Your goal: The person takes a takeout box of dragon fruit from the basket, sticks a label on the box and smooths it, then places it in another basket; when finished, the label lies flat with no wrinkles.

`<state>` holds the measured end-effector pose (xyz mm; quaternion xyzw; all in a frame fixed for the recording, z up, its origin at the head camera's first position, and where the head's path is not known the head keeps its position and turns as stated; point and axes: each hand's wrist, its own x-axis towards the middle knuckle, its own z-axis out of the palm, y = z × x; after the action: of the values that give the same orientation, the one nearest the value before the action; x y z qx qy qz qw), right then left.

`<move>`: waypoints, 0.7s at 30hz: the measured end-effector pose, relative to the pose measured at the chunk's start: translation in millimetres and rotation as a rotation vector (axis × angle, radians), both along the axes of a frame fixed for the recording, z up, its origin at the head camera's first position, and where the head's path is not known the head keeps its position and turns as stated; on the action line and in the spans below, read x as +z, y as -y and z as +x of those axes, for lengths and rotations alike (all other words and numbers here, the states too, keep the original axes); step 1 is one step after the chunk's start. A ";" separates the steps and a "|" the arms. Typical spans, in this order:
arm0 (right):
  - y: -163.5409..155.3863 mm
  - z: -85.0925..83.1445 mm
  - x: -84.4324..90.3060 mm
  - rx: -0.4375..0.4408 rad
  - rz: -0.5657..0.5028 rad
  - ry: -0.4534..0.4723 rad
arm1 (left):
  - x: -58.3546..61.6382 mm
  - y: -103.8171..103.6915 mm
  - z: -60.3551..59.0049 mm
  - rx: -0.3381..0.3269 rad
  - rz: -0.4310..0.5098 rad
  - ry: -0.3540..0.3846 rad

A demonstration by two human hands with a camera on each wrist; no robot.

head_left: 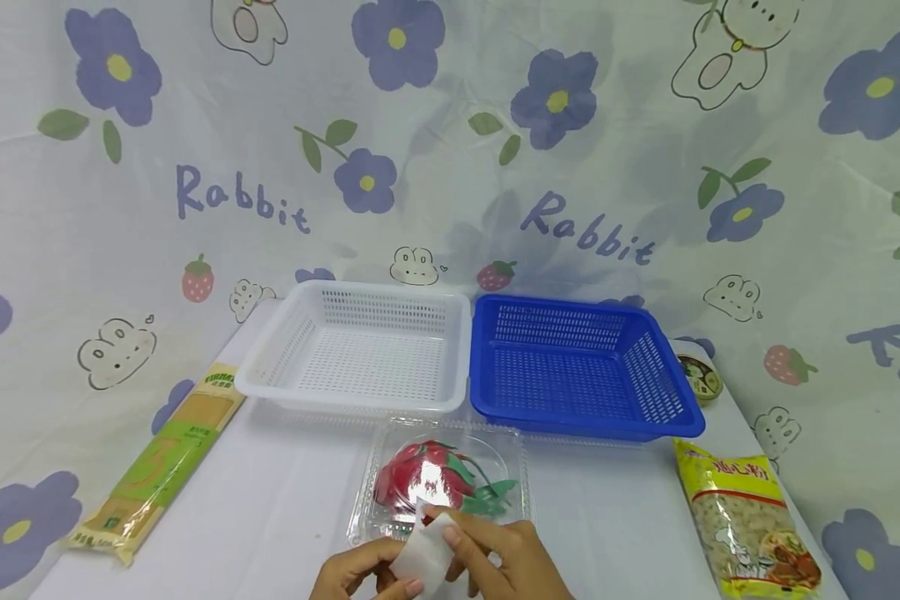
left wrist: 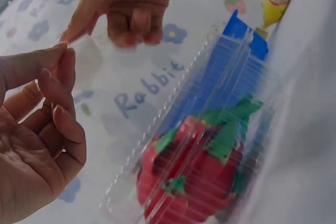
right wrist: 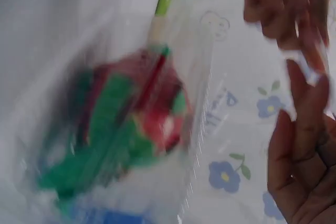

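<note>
We find both hands at the near edge of the table (head_left: 285,508), working one small white paper piece (head_left: 424,557) btwn them. L hand (head_left: 362,570) pinches it from the left, thumb against fingers; R hand (head_left: 512,557) pinches it from the right, thumb and forefinger pressed tog. on it. R wrist view is blurred; exact lie of the remaining R fingers we can't tell.

Paper is just on the near side of a clear plastic box (head_left: 527,487), overlapping it in head view; contact we can't confirm. Inside the box we note red-and-green contents (head_left: 420,479), visible thru the plastic.

Far side, L to R: white basket (head_left: 375,358), then blue basket (head_left: 558,379) just beside it. Far left, noodle pack (head_left: 161,467) lies at a slant, nr the white basket. On the right, pasta bag (head_left: 750,521); beyond it a round tin (head_left: 701,379), partly hidden behind the blue basket. Backdrop: printed cloth (head_left: 435,212), flowers, rabbits, "Rabbit" lettering.
</note>
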<state>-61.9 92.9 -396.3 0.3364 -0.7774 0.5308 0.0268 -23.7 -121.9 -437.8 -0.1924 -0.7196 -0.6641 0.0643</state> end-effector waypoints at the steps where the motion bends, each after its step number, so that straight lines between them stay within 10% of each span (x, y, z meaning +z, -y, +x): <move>1: -3.9 -4.4 4.3 -0.016 -0.006 0.001 | -0.1 3.2 1.4 0.010 -0.009 0.053; 4: -14.3 -22.9 13.2 -0.117 -0.002 -0.145 | -1.7 15.6 5.4 0.096 -0.039 0.185; 12: -16.6 -78.3 -8.8 -0.378 0.473 -1.013 | -7.8 56.6 -3.0 0.564 0.072 0.361; 21: -10.8 -81.7 -36.0 -0.271 0.658 -1.086 | -18.3 73.0 -26.5 0.675 -0.003 0.546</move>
<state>-143.7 103.7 -432.3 0.4464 -0.8108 0.0108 0.3784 -50.2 -194.9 -456.1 0.2366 -0.7337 -0.6312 0.0848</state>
